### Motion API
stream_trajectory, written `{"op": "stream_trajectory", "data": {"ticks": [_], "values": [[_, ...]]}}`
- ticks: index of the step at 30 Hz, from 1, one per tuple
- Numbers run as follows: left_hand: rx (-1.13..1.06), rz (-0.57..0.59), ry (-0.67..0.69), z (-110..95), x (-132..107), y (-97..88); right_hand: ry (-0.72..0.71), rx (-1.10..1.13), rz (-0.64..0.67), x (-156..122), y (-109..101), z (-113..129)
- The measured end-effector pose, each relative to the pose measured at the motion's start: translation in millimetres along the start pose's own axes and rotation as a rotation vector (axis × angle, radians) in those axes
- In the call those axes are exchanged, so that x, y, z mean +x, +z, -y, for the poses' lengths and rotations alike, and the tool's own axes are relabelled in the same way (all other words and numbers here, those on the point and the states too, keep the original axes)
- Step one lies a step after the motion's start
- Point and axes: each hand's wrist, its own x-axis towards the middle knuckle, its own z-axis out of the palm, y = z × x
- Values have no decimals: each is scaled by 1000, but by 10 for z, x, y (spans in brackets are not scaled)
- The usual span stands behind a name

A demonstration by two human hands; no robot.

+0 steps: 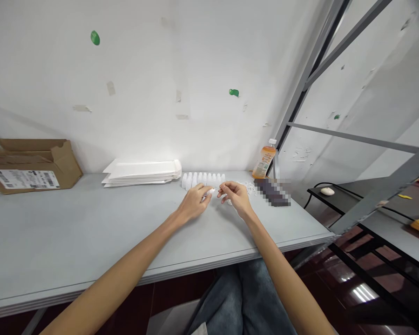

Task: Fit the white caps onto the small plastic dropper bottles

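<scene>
Centrally, left hand (194, 203): its thumb and forefinger were closed in a pinch around a small white plastic-looking piece (212, 191), which poked out beyond the fingertips toward the other hand.
Right hand (236, 195): its thumb and forefinger were drawn close together with the other fingers loosely curled; whether anything tiny sat between them could not be told.
Gap between the hands: the fingertips faced each other, near but apart, with the pinched piece on the left side of that space.
Small bottles: rows of little, translucent white, narrow-topped plastic bottles (206, 177) stood upright just behind the left hand, near the wall.
Loose bits: a scatter of tiny white plastic-looking pieces (251, 188) lay just beyond the right hand, partly hidden by it.
Dark shape: a blackish, oblong object (274, 193), blurred into blocks, lay to the right of the bits.
Drink: a clear plastic bottle of orange liquid with a white cap (264, 161) stood behind the dark shape.
White stack: flat, folded, card-like white sheets (141, 174) lay left of the small bottles.
Carton: an open brown cardboard box with a printed white label (64, 160) sat at the far left.
Table: a long, pale grey, flat-topped table (118, 232) carried all of these.
Wall: a white, smooth wall (136, 70) rose behind, marked with green patches and tape scraps.
</scene>
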Motion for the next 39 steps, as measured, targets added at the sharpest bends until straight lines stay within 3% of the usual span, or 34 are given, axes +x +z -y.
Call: {"op": "stream_trajectory", "data": {"ticks": [17,39], "values": [[39,-29,22,53,-12,-11,12,-1,84,-18,19,8],[100,71,30,83,-68,-41,-6,-133,151,-12,49,-186]]}}
